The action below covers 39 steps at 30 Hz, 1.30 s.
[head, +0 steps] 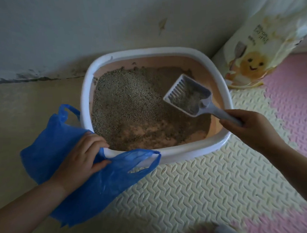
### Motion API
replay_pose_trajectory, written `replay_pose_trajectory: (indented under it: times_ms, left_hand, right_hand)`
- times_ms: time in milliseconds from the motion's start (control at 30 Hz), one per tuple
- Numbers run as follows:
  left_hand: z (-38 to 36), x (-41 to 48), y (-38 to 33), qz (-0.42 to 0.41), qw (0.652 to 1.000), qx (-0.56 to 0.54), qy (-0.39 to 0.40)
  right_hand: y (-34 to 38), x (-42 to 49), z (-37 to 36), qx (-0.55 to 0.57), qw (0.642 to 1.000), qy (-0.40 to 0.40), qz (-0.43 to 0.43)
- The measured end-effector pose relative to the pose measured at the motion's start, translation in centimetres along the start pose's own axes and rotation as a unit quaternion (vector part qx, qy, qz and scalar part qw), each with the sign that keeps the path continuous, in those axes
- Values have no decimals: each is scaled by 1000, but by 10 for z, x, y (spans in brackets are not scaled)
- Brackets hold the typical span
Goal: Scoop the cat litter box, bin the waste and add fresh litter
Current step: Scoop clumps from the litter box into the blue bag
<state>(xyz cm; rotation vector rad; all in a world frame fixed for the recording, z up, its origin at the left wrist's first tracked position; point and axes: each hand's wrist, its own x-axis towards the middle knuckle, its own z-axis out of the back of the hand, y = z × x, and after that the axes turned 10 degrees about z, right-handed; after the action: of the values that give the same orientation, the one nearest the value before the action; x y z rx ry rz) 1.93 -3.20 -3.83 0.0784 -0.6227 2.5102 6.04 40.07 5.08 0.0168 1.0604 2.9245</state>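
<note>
A litter box (223,88) with a white rim and pink inside stands on the floor against the wall, holding grey litter (129,103). My right hand (250,128) grips the handle of a grey slotted scoop (187,95), held over the box's right side with some litter in it. My left hand (82,158) pinches a blue plastic bag (92,186) at the box's near left corner, fingers on the rim. One bag handle drapes over the front rim.
A white and yellow litter bag (257,46) leans in the corner at the right, behind the box. Cream foam mat (196,190) and pink foam mat (292,99) cover the floor on the right. A scuffed wall (92,31) runs behind.
</note>
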Motion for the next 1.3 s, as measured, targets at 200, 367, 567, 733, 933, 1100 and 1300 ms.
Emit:
replay_pose_trajectory:
  times_ms: [200, 367, 567, 733, 933, 1100, 1300]
  left_hand:
    - [3, -1, -3, 9, 1000, 17, 7]
    - [4, -2, -4, 15, 999, 26, 15]
    - [5, -1, -5, 13, 999, 29, 13]
    - [5, -1, -6, 12, 999, 32, 11]
    - [4, -1, -5, 11, 999, 29, 12]
    - [3, -1, -4, 12, 999, 31, 10]
    - [3, -1, -5, 17, 999, 33, 9]
  right_hand:
    - [6, 0, 3, -5, 1000, 10, -17]
    - [15, 14, 9, -119, 991, 47, 39]
    - [16, 31, 21, -349, 924, 45, 148]
    - [10, 31, 8, -351, 921, 32, 165]
    - [9, 30, 3, -266, 959, 42, 89]
    - [6, 32, 9, -90, 993, 72, 9]
    - [2, 27, 5, 61, 997, 53, -17]
